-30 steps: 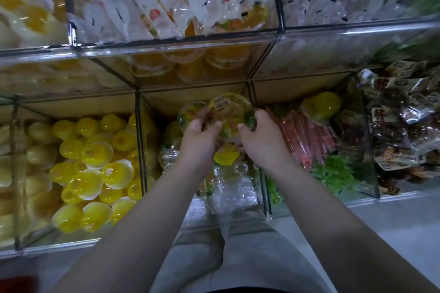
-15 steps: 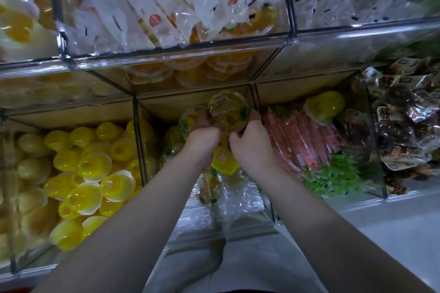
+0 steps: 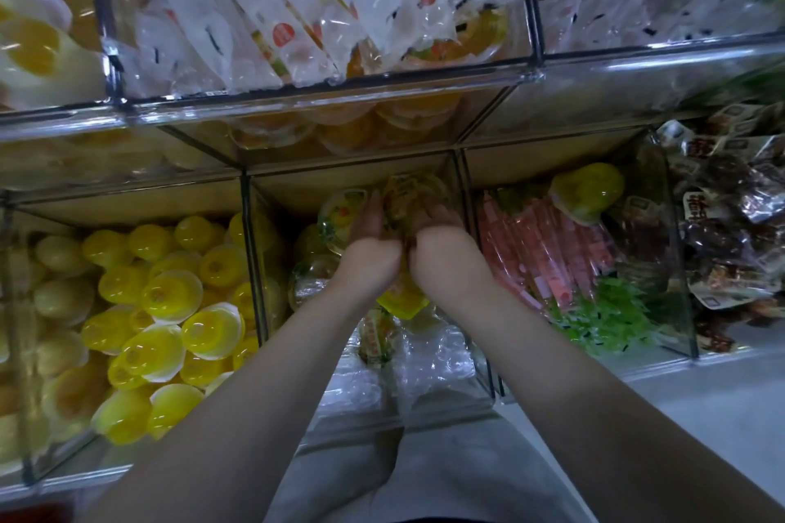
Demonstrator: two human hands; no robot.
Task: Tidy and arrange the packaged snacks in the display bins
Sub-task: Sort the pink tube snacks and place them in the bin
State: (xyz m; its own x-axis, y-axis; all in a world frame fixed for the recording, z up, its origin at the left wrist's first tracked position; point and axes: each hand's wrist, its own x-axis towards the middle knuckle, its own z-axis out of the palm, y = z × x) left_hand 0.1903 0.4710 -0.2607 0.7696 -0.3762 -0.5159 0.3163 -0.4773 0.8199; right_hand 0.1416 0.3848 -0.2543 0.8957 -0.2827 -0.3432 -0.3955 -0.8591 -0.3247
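Note:
Both my hands reach deep into the middle lower bin [image 3: 475, 335], a clear acrylic box. Between them is a round fruit jelly cup [image 3: 414, 197] with a printed lid, standing on edge near the bin's back wall. My left hand [image 3: 374, 251] holds its left side and my right hand [image 3: 441, 251] its right side, fingers curled round the rim. A second jelly cup [image 3: 340, 210] leans just left of it. A yellow jelly cup [image 3: 401, 299] and clear wrapped packs [image 3: 424, 357] lie below my wrists.
The left bin [image 3: 250, 251] holds several yellow jelly cups [image 3: 170, 297]. To the right are pink stick packs [image 3: 548, 255], a lone yellow cup [image 3: 588, 193] and green packs [image 3: 607, 318]; dark wrapped snacks [image 3: 730, 234] fill the far right bin. An upper shelf [image 3: 340, 96] of clear bins overhangs.
Both hands have carried the jelly cup farther back into the middle bin and drawn closer together. The view has shifted slightly down and left.

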